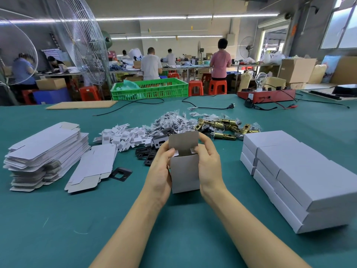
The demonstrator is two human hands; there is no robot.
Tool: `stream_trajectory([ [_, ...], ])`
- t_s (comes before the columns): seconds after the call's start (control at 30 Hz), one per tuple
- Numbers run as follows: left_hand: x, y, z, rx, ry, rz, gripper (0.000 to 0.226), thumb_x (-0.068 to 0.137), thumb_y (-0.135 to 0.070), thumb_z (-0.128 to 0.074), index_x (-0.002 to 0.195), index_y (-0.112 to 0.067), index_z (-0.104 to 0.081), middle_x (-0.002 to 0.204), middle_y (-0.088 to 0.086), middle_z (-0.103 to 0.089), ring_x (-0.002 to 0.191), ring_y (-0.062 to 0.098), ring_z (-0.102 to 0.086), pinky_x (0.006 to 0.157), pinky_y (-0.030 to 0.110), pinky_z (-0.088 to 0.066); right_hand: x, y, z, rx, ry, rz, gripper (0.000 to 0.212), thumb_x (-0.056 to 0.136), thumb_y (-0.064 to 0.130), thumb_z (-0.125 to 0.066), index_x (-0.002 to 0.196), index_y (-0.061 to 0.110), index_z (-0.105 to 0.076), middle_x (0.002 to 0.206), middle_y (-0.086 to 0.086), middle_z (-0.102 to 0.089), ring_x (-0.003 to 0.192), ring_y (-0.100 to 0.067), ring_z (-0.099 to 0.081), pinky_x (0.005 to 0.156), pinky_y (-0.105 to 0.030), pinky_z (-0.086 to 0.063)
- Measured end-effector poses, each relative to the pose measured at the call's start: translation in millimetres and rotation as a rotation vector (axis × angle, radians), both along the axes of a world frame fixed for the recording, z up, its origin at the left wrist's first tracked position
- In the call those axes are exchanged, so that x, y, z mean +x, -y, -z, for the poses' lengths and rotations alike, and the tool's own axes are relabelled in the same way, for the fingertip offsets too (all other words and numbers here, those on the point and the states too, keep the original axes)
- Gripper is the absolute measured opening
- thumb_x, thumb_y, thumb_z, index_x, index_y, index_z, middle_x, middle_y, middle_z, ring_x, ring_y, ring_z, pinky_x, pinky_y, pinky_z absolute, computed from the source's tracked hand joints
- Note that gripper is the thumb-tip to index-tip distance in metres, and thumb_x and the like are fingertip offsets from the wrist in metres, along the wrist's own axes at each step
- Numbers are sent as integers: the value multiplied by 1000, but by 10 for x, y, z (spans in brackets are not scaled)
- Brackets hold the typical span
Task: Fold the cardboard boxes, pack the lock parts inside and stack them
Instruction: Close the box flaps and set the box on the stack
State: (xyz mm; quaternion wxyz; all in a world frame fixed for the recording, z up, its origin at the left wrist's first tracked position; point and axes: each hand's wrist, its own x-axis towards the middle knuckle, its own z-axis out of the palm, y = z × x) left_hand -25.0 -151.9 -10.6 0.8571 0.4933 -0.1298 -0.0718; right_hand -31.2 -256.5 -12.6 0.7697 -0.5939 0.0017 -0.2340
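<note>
A small white cardboard box [185, 171] stands upright between my hands above the green table [58, 219], its top flap raised and its mouth open. My left hand [161, 171] grips its left side, thumb on a side flap. My right hand [207, 161] grips the right side, fingers curled over the top edge. Beyond the box lie brass latch bolts [225, 125], bagged screws [172, 120], black strike plates [146, 153] and white card inserts [123, 136]. What is inside the box is hidden.
A tall pile of flat box blanks [44, 151] sits at the left, with loose blanks [92, 167] and one black plate [120, 174] beside it. Stacked closed boxes [301, 171] fill the right. A green crate [150, 88], cables and a red device [266, 94] lie at the far edge.
</note>
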Motion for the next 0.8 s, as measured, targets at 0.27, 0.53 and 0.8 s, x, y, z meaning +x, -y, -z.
stream_trajectory([
  [0.27,-4,-41,7,-84,-39,5,16,83,-28,-61,88,-28,-76,97,-1,-74,77,10,-68,61,25,-57,-48,-31,14,-37,74,123,34,95,-2,-39,80,18,-63,68,17,-63,68,4,-55,63,-8,-43],
  [0.53,-26,-75,26,-17,60,58,51,52,-63,-85,85,-26,-74,95,8,-72,83,22,-67,69,34,-57,-89,-79,29,-31,148,114,34,82,37,-40,84,10,-61,85,-8,-63,87,-31,-57,77,-35,-41],
  [0.8,-53,-33,24,8,88,-51,47,48,-54,-89,81,-25,-71,91,3,-63,82,18,-56,67,31,-44,-113,-82,94,-192,217,190,21,88,25,-42,87,16,-60,76,19,-61,69,2,-52,61,-12,-40],
])
